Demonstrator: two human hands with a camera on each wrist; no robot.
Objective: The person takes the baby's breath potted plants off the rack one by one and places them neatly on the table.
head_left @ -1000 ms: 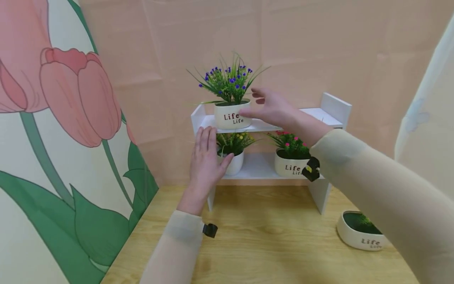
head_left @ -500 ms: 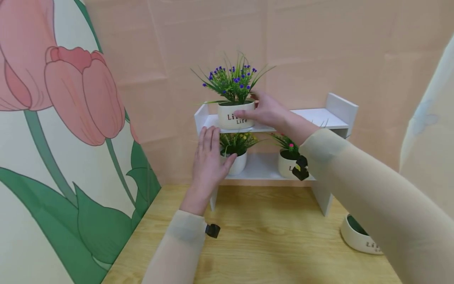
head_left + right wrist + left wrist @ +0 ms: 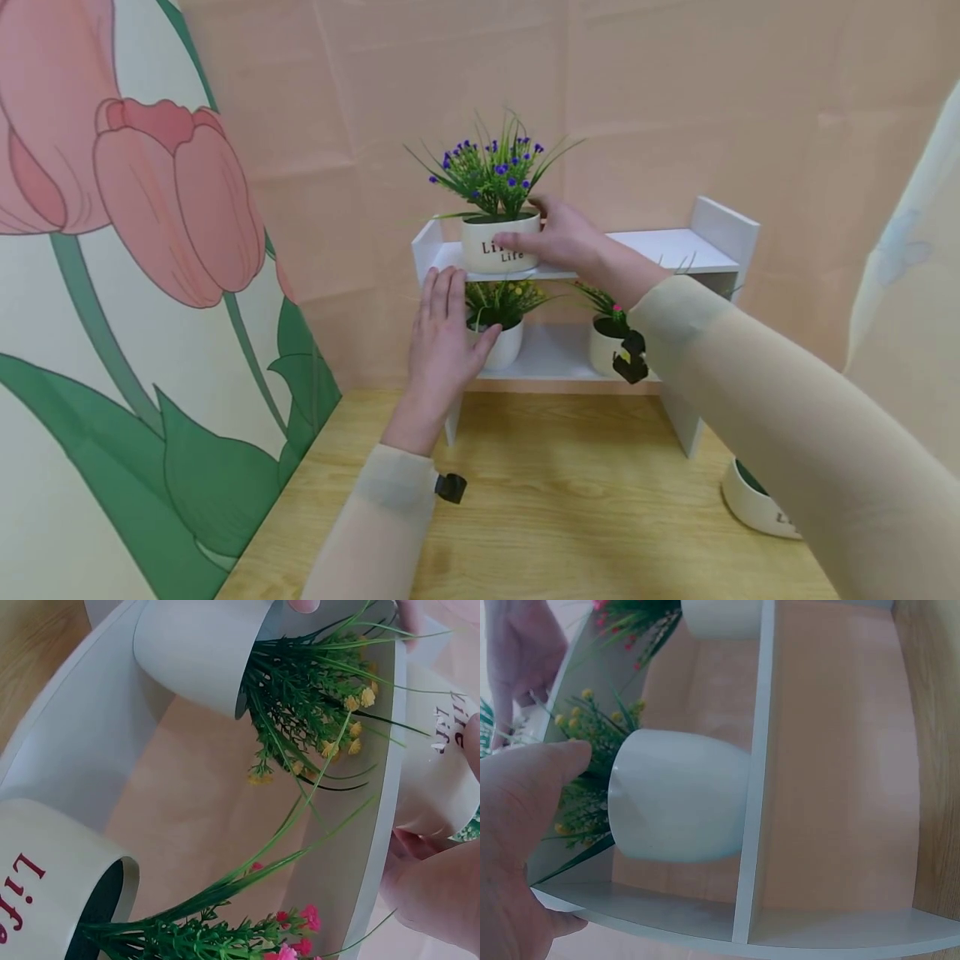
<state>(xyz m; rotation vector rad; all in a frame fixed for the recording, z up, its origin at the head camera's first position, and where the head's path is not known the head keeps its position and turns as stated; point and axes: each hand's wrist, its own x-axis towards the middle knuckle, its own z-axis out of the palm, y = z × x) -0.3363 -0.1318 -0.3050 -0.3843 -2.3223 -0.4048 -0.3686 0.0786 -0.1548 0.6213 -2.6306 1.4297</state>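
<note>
My right hand (image 3: 566,242) holds a white oval flowerpot (image 3: 477,248) with purple flowers, thumb on its lettered front and fingers round its right side. The pot stands upright on the top board, at the left end of a white two-tier shelf (image 3: 667,243). With fairly straight fingers, my left hand (image 3: 438,342) rests against the shelf's left front edge, just below that pot. Its thumb (image 3: 570,757) reaches in front of a yellow-flowered pot (image 3: 679,799) on the lower board. The right hand's far fingertips are hidden behind the purple-flowered pot.
A pink-flowered pot (image 3: 52,881) stands at the right of the lower board, partly behind my right forearm. Another white pot (image 3: 753,504) sits on the wooden table (image 3: 570,500) at the right, largely covered by the sleeve. A tulip-printed panel (image 3: 172,208) borders the left.
My right hand has moved left and closed round the purple-flowered pot, its thumb sliding further across the front. The left hand has kept its place at the shelf. The view has shifted slightly.
</note>
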